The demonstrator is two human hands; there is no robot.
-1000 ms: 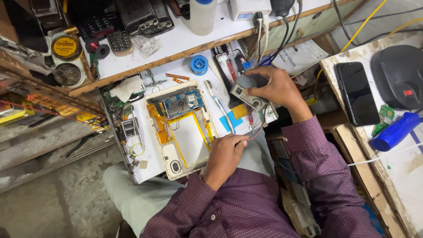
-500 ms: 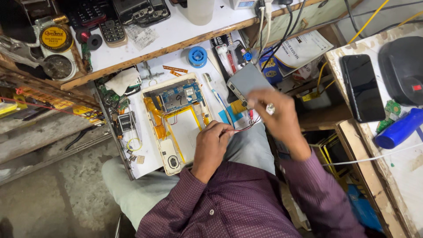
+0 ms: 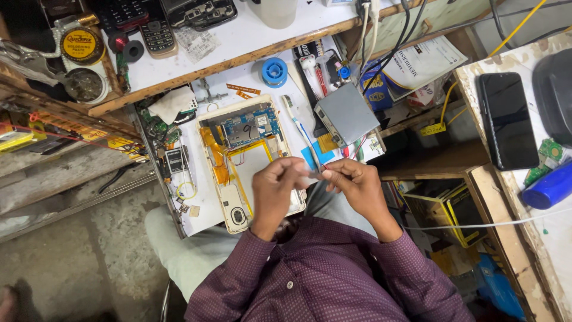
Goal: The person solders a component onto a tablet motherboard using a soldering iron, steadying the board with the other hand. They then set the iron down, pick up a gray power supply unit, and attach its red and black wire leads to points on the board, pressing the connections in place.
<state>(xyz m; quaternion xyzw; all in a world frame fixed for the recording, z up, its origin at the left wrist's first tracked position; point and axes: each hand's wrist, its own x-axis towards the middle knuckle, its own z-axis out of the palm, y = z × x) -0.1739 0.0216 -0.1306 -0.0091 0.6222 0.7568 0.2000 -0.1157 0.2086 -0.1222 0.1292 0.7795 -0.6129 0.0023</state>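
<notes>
A small pale piece [image 3: 311,177], too small to identify, is pinched between the fingertips of the left hand [image 3: 277,188] and right hand [image 3: 353,182] at frame centre, just over the lower right edge of the opened tablet [image 3: 250,158]. If dropped, it could be lost in the lap or among the tablet's exposed parts. Little room is left: the board edge lies close, and a grey box [image 3: 347,113] and cables [image 3: 381,42] crowd the upper right.

1 opened tablet [image 3: 247,158], 1 black smartphone [image 3: 507,119], 2 round tins [image 3: 82,45], 1 blue spool [image 3: 274,71], 2 hands [image 3: 277,191]

Left hand [image 3: 275,189] and right hand [image 3: 353,183] pinch a small pale piece [image 3: 310,176] above the opened tablet [image 3: 247,158].
</notes>
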